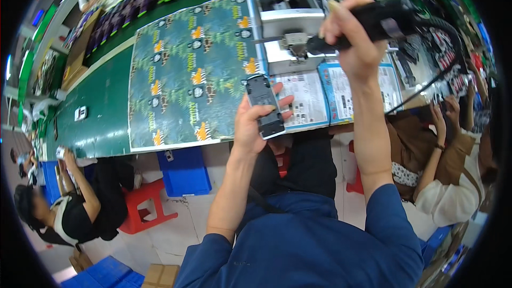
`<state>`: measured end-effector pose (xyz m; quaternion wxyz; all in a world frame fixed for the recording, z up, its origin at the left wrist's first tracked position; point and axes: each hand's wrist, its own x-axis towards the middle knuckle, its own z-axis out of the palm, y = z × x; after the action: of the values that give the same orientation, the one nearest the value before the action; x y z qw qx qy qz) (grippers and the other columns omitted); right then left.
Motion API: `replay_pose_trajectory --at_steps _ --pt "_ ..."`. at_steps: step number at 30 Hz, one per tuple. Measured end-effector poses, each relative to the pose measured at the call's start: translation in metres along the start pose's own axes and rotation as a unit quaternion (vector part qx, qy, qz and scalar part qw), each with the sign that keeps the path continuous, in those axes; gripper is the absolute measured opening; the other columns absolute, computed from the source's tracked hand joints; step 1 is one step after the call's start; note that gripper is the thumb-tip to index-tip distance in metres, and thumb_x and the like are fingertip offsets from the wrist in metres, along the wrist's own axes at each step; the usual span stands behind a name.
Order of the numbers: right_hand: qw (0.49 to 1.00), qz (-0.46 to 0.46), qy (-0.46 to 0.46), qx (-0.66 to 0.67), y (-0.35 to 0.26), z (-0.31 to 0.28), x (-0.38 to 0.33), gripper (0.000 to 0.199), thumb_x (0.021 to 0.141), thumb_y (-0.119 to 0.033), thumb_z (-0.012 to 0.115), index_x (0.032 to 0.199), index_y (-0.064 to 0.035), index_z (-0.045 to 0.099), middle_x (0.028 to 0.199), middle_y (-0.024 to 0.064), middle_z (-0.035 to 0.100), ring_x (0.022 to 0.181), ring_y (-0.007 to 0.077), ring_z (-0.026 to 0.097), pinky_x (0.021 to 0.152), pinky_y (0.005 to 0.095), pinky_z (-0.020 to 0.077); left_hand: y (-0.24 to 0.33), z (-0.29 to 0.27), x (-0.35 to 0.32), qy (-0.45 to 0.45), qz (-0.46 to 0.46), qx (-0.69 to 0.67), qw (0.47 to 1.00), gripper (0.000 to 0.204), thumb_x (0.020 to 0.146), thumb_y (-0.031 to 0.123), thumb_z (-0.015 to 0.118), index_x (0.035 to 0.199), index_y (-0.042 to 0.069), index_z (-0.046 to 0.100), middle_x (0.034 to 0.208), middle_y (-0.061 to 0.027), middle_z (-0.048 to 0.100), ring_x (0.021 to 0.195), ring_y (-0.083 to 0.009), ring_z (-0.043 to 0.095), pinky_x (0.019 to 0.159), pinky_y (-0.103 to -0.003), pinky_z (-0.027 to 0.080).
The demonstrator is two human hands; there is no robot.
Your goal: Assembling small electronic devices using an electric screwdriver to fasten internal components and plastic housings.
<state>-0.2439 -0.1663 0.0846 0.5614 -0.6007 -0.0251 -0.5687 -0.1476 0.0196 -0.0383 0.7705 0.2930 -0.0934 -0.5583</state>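
Left hand (249, 122) gripped one black oblong plastic piece (261, 95) at right edge of one green leaf-patterned sheet (181, 85); right hand (354, 40) clenched one black cylindrical corded tool (381, 21), nose beside one silver metal block (295, 39).

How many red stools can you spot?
3: the left stool, beside the seated person in black; the middle stool, mostly hidden; and the right stool, partly hidden. More may be out of sight.
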Motion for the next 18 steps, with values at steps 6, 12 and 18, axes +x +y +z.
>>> replay_pose_trajectory --at_steps 6,12,18 --pt "0.995 0.011 -0.019 -0.099 0.001 -0.003 -0.005 0.013 0.083 -0.012 0.078 0.080 -0.0029 0.069 0.059 0.0012 0.062 0.049 0.0073 0.059 0.049 0.0192 0.0465 -0.011 0.000 0.000 0.013 -0.014 0.004 1.000 0.062 0.077 -0.005 0.051 0.138 -0.002 0.041 0.131 -0.0264 0.056 0.110 -0.0404 0.064 0.088 -0.052 0.060" --pt "0.984 0.076 -0.031 -0.159 -0.017 0.031 0.010 0.021 0.085 -0.011 0.076 0.070 -0.0034 0.063 0.055 0.0011 0.059 0.043 0.0085 0.054 0.042 0.0232 0.0409 -0.013 0.005 -0.002 0.031 -0.004 -0.014 0.999 0.056 0.078 -0.016 0.053 0.129 0.003 0.044 0.123 -0.0202 0.059 0.106 -0.0303 0.065 0.090 -0.051 0.060" --pt "0.980 0.166 -0.073 -0.082 -0.020 0.015 -0.013 0.014 0.091 -0.015 0.068 0.093 -0.0028 0.060 0.059 0.0008 0.053 0.045 0.0087 0.049 0.049 0.0246 0.0433 -0.015 -0.001 -0.002 0.029 0.023 -0.003 0.999 0.058 0.077 -0.016 0.056 0.130 0.004 0.044 0.124 -0.0171 0.058 0.109 -0.0286 0.063 0.089 -0.051 0.060"
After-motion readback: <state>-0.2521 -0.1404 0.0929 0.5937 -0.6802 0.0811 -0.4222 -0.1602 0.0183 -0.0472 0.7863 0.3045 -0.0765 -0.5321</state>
